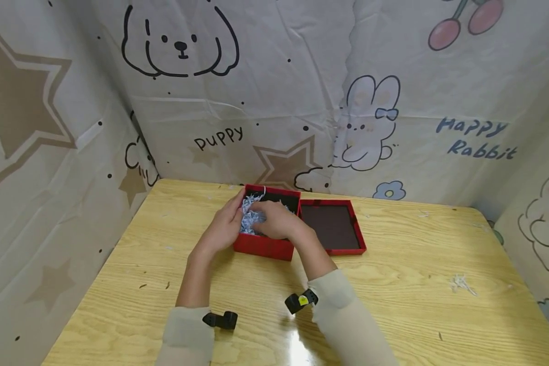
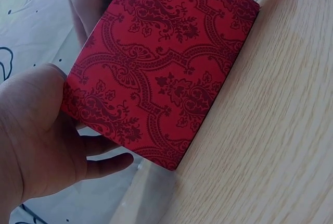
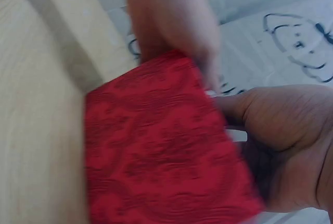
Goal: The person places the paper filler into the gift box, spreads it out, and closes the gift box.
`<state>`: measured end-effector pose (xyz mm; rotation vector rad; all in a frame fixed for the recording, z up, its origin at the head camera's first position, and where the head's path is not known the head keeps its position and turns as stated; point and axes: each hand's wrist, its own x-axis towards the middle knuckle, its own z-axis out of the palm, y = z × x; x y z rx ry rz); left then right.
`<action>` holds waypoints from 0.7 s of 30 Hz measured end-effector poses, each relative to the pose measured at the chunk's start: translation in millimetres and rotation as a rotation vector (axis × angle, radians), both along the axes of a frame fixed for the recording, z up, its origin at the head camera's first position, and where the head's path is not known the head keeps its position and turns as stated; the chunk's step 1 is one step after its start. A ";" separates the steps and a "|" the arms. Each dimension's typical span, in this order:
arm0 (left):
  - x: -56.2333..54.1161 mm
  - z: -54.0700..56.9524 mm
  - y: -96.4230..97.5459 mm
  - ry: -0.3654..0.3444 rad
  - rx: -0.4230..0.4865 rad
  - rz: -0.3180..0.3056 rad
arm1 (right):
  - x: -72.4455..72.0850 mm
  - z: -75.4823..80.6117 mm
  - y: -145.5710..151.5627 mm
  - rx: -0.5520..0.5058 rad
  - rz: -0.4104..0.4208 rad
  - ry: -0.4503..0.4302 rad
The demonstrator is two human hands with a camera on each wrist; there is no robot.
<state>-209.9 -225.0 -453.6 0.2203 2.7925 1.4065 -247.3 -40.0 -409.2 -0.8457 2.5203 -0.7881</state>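
Observation:
A red patterned box stands on the table, its dark inside partly filled with pale blue-white shredded paper. My left hand grips the box's left wall, thumb at the rim. In the left wrist view, fingers of that hand reach along the outside of the wall. My right hand reaches over the near rim into the box, thumb and forefinger apart among the paper strips. The right wrist view shows the box's near wall with the right hand over its edge; its fingertips are hidden inside.
Right against the box lies its red lid, dark inner side up. A small clump of white paper strips lies on the table at the right, with small scraps scattered elsewhere. A printed cloth hangs behind the table.

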 end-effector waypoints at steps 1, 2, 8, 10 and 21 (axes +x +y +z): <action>-0.3 -0.1 -0.1 0.006 -0.002 -0.002 | 0.8 4.5 2.9 -0.015 0.001 0.015; -0.4 0.2 -0.2 0.008 -0.002 0.000 | 1.5 9.2 6.0 -0.032 -0.003 0.028; -1.3 2.3 -0.9 0.019 0.008 -0.001 | 2.2 31.4 26.6 -0.148 -0.055 0.119; -1.8 2.8 -1.1 0.017 0.008 0.000 | -0.1 32.9 30.9 -0.188 -0.092 0.137; -0.3 0.3 0.7 0.007 0.025 -0.005 | -16.4 -2.2 15.4 -0.392 -0.229 0.032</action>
